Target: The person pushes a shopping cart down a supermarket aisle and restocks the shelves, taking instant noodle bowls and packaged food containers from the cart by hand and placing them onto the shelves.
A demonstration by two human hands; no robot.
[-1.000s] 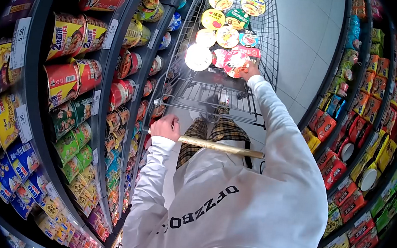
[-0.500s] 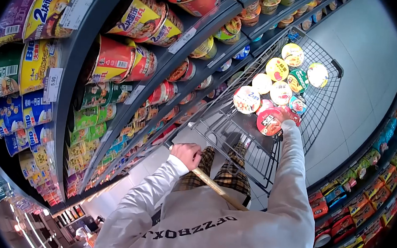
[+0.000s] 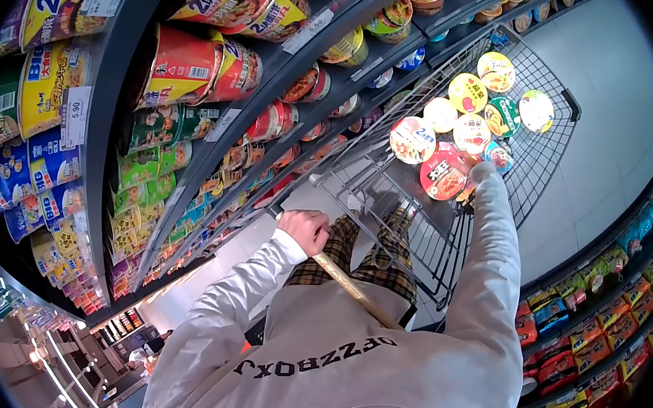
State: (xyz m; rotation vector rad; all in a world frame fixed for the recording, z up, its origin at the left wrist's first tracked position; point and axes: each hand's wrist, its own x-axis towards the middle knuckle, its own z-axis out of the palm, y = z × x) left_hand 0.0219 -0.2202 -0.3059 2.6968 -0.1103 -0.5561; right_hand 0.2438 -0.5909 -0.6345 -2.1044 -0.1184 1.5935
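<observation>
My left hand [image 3: 305,232] is wrapped around the shopping cart's handle bar [image 3: 347,283], near its left end. Reaching into the wire cart [image 3: 533,199], my right hand [image 3: 470,184] grips the right edge of a red instant noodle bowl [image 3: 443,172]; the sleeve partly hides it. Several other noodle cups stand lid-up around that bowl: a white one [image 3: 413,140] to its left, a yellow one [image 3: 467,93] farther off, a green one [image 3: 502,116], and a blue one [image 3: 498,157] just beyond my right hand.
Tall shelves [image 3: 276,64] packed with instant noodle cups run along the left, with price tags [image 3: 75,116] on their edges. Another shelf with bagged goods [image 3: 591,334] curves along the right. Pale floor tiles [image 3: 615,105] stretch past the cart.
The red bowl looks slightly larger and covers more of the pinkish cup behind it, with my right hand still at its edge. My left hand stays on the bar. The view has shifted slightly.
</observation>
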